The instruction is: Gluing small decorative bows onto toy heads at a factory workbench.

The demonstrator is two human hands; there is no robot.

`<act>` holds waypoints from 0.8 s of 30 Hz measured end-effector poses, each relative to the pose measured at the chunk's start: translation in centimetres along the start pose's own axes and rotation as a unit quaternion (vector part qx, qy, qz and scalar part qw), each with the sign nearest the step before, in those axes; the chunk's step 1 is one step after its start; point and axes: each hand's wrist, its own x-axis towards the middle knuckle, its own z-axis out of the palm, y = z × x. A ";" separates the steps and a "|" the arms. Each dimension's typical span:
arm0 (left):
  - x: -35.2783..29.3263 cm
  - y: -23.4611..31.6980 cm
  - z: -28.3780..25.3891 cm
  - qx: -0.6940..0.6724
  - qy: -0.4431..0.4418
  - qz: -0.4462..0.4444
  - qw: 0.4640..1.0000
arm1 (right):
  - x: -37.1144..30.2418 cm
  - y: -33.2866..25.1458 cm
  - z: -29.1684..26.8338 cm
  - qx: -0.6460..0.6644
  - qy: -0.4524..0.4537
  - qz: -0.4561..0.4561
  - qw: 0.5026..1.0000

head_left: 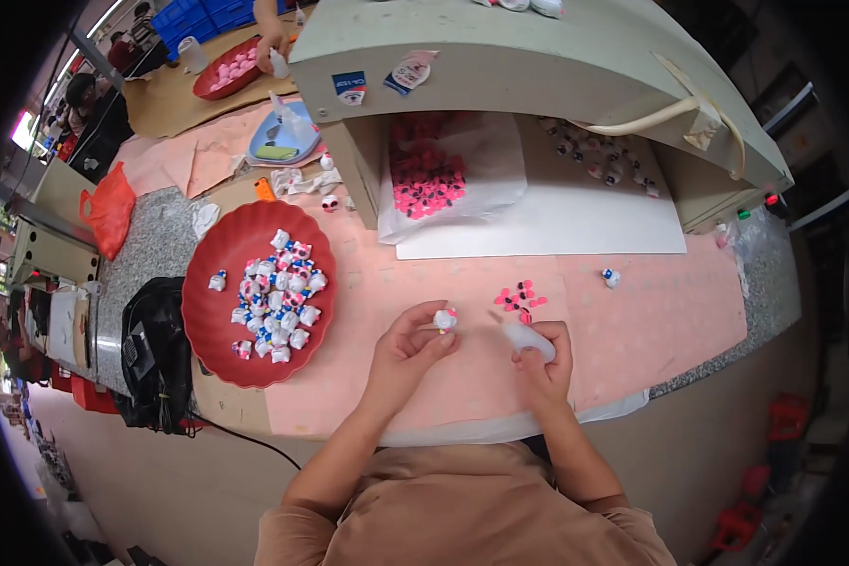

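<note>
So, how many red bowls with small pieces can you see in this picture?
2. One large red bowl sits left of the left hand, holding white figures. A second red bowl with pink pieces is far back, top left. Others may be hidden.

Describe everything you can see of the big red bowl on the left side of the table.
The red bowl is wide, round and shallow, and looks like smooth plastic. It sits flat on the pink table cover, left of the person's left hand, and neither hand touches it. A heap of small white toy figures with pink and blue details lies in its middle. A black bag lies against its left rim.
</note>
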 end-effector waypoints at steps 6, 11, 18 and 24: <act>-0.1 -0.6 0.7 0.048 0.007 0.014 0.999 | 0.4 0.7 -0.1 -0.122 0.043 -0.234 0.964; 0.0 -1.1 0.9 0.089 0.018 0.036 0.995 | 0.3 0.2 0.2 -0.181 0.028 -0.264 0.947; -0.1 -1.1 1.1 0.096 0.025 0.031 0.995 | 0.5 -0.2 0.5 -0.210 0.020 -0.272 0.939; -0.1 -1.2 1.0 0.107 0.022 0.031 0.994 | 0.4 0.0 0.5 -0.212 0.015 -0.264 0.941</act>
